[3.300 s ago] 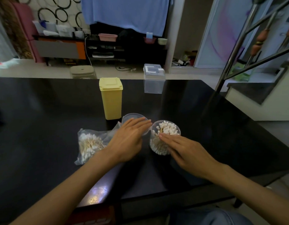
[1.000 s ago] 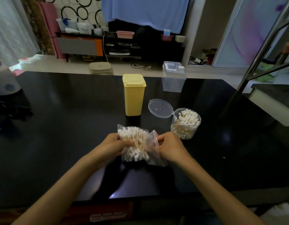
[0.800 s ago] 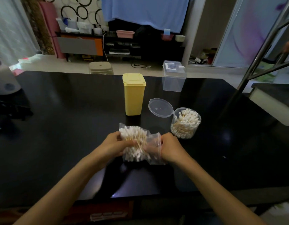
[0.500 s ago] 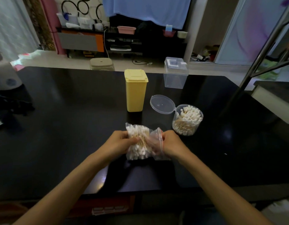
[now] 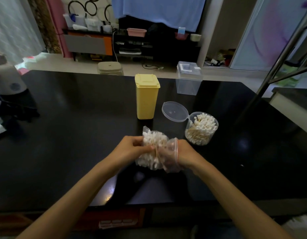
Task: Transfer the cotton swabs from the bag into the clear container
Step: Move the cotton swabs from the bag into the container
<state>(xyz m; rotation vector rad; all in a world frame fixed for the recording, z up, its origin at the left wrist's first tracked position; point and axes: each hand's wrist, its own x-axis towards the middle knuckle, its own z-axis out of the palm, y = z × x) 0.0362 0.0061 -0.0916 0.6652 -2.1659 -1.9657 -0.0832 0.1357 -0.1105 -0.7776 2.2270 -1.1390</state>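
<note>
While both hands grip the bag (image 5: 168, 156), swabs (image 5: 151, 149) seemingly sit between fingers (image 5: 145, 148).

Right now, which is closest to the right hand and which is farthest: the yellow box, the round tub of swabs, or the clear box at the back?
From the right hand:
1. Round tub of swabs, just beyond it, slightly right.
2. Yellow box, farther back, to the left.
3. Clear box, at the table's far edge.

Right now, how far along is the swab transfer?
Done: the clear container stands open, lid hinged back, already holding many swabs. In hand: the left hand and right hand both grip the bag, still packed with cotton swabs. Left: moving that bundle into the container.
</note>
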